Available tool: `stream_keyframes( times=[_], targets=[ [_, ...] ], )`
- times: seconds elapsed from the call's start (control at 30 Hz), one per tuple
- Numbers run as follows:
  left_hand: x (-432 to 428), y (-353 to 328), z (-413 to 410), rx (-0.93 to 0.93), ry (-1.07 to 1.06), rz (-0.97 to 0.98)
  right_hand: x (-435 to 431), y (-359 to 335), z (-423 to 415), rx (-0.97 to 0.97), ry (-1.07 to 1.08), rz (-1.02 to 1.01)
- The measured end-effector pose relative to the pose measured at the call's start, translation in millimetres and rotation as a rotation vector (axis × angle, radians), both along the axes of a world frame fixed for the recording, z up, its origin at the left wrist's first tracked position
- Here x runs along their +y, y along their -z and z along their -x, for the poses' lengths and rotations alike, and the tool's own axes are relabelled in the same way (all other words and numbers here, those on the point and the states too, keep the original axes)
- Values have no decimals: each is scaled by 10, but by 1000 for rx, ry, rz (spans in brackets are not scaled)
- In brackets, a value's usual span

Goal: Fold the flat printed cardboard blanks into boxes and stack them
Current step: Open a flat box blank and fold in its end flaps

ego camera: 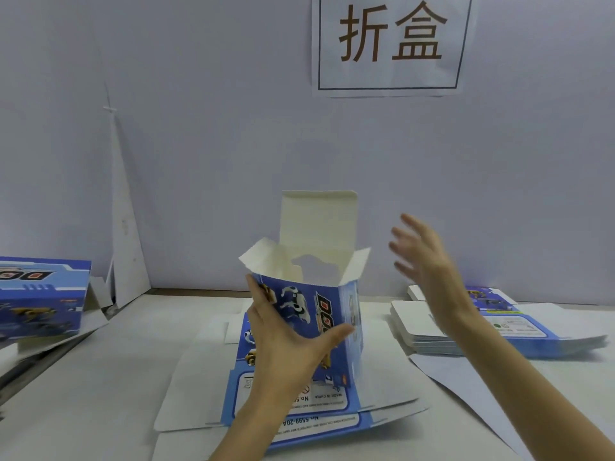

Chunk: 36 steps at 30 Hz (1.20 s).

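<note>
Left hand (286,344) clasps the half-erected blue printed cardboard box (319,307); right hand (429,271) — spread, empty — hovers at 3 o'clock. Held one-handed, its walls may collapse flat.

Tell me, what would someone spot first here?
The half-folded blue printed cardboard box in the middle, held upright by the left hand with its white top flaps open. The open right hand hangs in the air beside it. High above is a white paper sign with big brown characters.
</note>
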State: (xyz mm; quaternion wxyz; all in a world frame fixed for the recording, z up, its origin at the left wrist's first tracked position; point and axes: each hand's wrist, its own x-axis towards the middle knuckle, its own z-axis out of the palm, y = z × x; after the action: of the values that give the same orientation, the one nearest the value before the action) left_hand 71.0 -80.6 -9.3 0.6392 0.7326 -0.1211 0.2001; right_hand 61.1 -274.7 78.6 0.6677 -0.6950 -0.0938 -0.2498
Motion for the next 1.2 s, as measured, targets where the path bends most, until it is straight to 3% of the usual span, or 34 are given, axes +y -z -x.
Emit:
stream_keyframes(
  times=[0.1,0.17,0.37,0.5,0.77,1.2],
  targets=[
    [-24,50,-27,-1,12,9,-36,582,76,219,-226,229],
    [-16,113,-66,26,39,-69,-5,867,116,270,-264,289],
    [86,411,-187,193,224,-178,93,1220,72,157,-194,93],
    [85,579,-247,155,138,-156,186,1437,63,218,-170,58],
    [69,606,-217,99,157,-183,245,1586,81,194,-23,211],
    [49,631,-189,68,115,-180,271,1601,95,175,31,219]
  ],
)
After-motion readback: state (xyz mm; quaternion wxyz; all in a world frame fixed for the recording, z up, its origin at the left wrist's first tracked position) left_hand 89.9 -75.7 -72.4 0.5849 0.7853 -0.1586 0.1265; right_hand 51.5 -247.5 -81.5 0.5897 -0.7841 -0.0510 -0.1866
